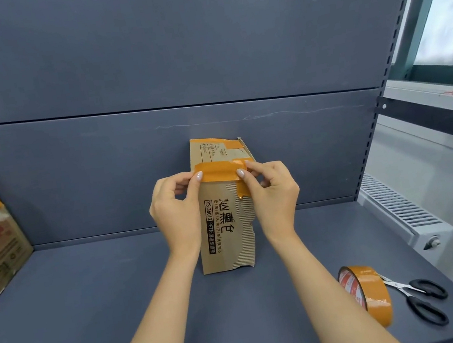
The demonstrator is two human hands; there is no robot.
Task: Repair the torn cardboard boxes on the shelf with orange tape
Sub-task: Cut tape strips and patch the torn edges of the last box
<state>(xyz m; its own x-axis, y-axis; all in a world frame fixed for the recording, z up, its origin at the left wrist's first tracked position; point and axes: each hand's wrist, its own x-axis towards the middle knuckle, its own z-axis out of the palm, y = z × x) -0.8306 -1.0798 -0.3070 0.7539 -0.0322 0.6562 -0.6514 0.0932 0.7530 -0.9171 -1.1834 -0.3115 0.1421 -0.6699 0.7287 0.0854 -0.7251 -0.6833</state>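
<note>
Both hands, left hand (pixel 176 205) and right hand (pixel 270 188), grip pinching an orange tape strip (pixel 219 171) across the torn box (pixel 224 224) standing mid-shelf; best to press outward, smoothing flat.

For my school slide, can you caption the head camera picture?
Both hands, left hand and right hand, press orange tape strip across torn cardboard box.

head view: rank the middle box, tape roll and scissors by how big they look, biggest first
1. Middle box, clearly the largest, though both hands cover part of it.
2 and 3. Tape roll and scissors: they look about alike, and the roll hides the blade tips, so no ranking between them.
</note>
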